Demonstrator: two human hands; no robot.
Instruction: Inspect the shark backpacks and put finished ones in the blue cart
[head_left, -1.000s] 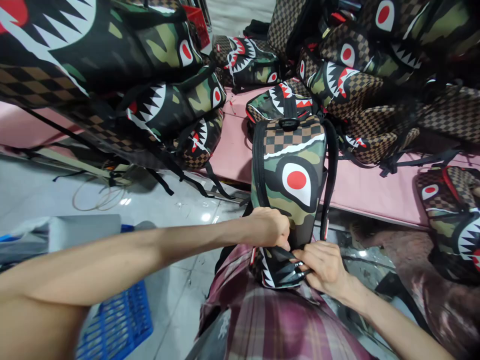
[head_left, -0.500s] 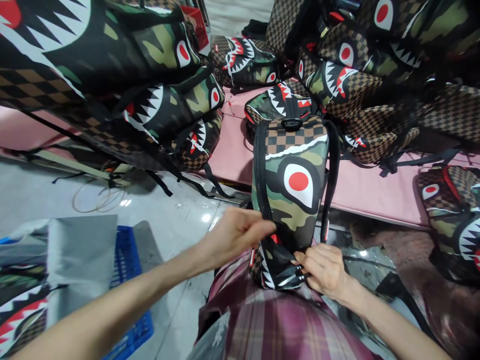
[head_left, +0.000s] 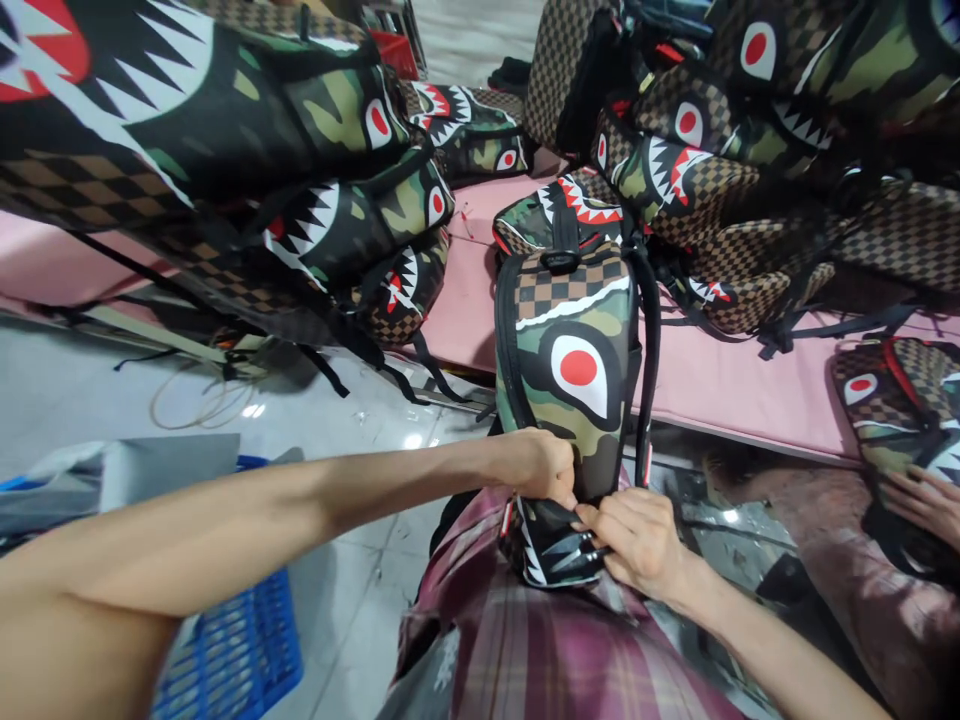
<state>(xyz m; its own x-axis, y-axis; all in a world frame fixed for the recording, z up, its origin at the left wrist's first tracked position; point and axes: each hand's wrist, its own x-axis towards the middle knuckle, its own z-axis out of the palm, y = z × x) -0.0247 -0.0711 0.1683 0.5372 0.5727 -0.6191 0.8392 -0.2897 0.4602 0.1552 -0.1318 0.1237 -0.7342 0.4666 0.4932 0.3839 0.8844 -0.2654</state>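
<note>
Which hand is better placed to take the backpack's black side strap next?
Probably the right hand: it sits just below the strap, while the left hand is farther off, across the backpack.

Backpack (head_left: 574,425): camouflage, brown-black checks; table (head_left: 720,375) pink.

Pink-covered bench (head_left: 750,395): left backpack stack (head_left: 255,130), right backpack stack (head_left: 705,185), camouflage shark-print bag (head_left: 517,222) lying between them. Pale tiled floor (head_left: 352,590): blue slatted plastic crate (head_left: 259,640), loosely coiled cord (head_left: 160,415).
</note>
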